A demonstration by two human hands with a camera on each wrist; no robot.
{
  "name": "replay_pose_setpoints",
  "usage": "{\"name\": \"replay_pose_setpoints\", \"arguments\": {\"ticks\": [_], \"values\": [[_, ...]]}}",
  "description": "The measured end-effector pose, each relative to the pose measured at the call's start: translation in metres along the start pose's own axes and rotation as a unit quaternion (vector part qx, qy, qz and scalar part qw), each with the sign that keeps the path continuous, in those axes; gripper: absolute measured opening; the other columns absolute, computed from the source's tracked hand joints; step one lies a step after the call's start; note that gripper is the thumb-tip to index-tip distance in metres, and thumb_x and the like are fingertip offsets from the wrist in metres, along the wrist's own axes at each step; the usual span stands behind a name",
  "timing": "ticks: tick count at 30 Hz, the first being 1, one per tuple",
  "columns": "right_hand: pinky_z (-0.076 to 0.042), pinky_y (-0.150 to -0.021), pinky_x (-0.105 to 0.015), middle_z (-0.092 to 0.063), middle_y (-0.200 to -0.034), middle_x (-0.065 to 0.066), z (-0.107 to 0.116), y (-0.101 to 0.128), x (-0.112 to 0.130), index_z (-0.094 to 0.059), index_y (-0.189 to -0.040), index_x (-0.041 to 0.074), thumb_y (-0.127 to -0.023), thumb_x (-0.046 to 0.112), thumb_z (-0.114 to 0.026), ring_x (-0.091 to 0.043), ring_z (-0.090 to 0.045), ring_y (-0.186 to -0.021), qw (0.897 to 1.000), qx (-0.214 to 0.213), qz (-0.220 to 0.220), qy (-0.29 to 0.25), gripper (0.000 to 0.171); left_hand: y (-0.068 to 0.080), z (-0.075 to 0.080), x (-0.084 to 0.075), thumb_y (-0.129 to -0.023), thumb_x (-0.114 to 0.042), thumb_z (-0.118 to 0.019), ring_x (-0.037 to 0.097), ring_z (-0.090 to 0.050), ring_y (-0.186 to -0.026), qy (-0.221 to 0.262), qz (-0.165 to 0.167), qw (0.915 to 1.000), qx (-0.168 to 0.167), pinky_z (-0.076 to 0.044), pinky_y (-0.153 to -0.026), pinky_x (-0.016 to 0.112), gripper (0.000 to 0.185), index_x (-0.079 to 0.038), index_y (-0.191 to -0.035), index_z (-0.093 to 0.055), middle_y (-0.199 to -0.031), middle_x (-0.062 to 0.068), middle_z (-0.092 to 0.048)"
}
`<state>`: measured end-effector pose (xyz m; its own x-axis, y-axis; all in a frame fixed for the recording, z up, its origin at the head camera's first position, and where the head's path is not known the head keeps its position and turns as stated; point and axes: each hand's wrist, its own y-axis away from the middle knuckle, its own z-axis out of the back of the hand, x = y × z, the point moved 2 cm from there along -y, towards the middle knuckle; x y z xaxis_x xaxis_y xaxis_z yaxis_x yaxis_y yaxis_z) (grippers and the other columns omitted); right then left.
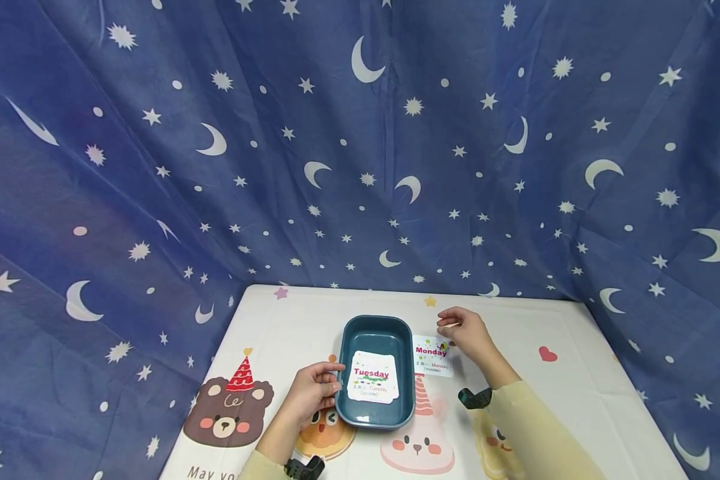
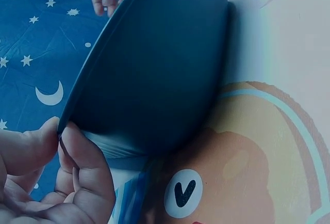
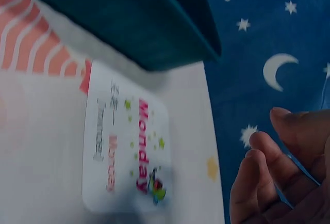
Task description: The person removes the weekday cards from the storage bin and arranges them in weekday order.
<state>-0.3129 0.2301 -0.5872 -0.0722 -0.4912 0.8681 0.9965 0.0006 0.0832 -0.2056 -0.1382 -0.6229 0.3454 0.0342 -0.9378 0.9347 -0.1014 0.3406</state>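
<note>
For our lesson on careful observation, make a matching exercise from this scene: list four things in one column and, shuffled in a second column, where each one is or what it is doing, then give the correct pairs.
Column A
1. Tuesday card
2. Monday card
3. left hand
4. right hand

Column B
a. lies flat on the table mat, right of the tray
b. grips the tray's left rim
c. lies inside the teal tray
d. hovers by a card, fingers loosely curled, holding nothing

Pairs: 1-c, 2-a, 3-b, 4-d
</note>
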Motion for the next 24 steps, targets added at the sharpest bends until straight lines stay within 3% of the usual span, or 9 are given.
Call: {"name": "replay_pose_setpoints", "arguments": {"ticks": [5,12,24], "values": [[-0.065,-0.078,-0.049,-0.074,-0.117,-0.02,-0.009,0.006,0.016,-0.068,-0.131,-0.002,-0.094,0.002,-0.076,-0.017,-0.069,-0.087,0.999,0.017,0.024,-0.014,0.038,-0.002,0.0,0.001,-0.095,0.008,-0.07,0.012,-0.057,-0.069,-0.01,0.003,0.9999,-0.007,-0.057,-0.06,0.024,0.042,0.001,-0.136,-0.07,-0.092,0.002,-0.058],[-0.061,-0.073,-0.027,-0.073,-0.124,-0.02,-0.024,0.015,0.029,-0.066,-0.136,0.001,-0.092,0.005,-0.08,-0.019,-0.07,-0.091,0.998,0.04,0.045,-0.016,0.046,-0.002,0.0,0.001,-0.096,0.007,-0.07,0.014,-0.057,-0.071,-0.02,0.0,0.9997,-0.015,-0.057,-0.061,0.024,0.041,0.0,-0.136,-0.07,-0.093,0.002,-0.058],[-0.06,-0.076,-0.032,-0.074,-0.128,-0.013,-0.066,0.033,0.051,-0.063,-0.143,0.012,-0.086,0.007,-0.087,-0.022,-0.069,-0.1,0.996,0.053,0.07,0.014,0.062,-0.004,0.001,0.004,-0.097,0.007,-0.069,0.013,-0.056,-0.072,-0.012,0.005,0.9998,-0.018,-0.056,-0.061,0.023,0.041,0.0,-0.138,-0.069,-0.093,0.002,-0.057]]}}
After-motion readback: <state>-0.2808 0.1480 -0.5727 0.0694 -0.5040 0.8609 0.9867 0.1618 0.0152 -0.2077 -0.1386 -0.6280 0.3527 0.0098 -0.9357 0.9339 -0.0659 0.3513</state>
